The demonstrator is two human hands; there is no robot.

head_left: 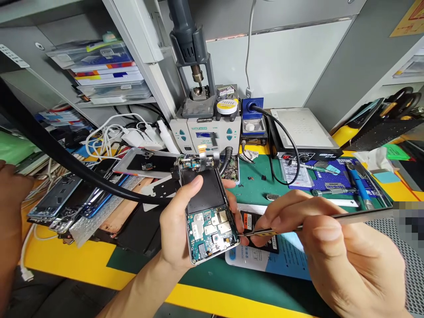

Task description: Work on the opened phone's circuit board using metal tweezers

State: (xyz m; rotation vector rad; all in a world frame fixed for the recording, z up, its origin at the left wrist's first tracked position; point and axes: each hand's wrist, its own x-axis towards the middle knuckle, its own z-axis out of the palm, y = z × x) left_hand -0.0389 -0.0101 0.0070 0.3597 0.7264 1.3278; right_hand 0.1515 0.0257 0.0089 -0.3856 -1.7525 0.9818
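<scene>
The right hand (344,247) pinches a metal tool (364,215) at the right edge of the opened phone (207,193), clasped in the left hand (177,223); a tool slip could scratch its exposed board (214,230).

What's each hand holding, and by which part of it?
Left hand: the opened phone, by its long side edges. Right hand: a slim metal tool, by its shaft, between thumb and fingers.
</scene>
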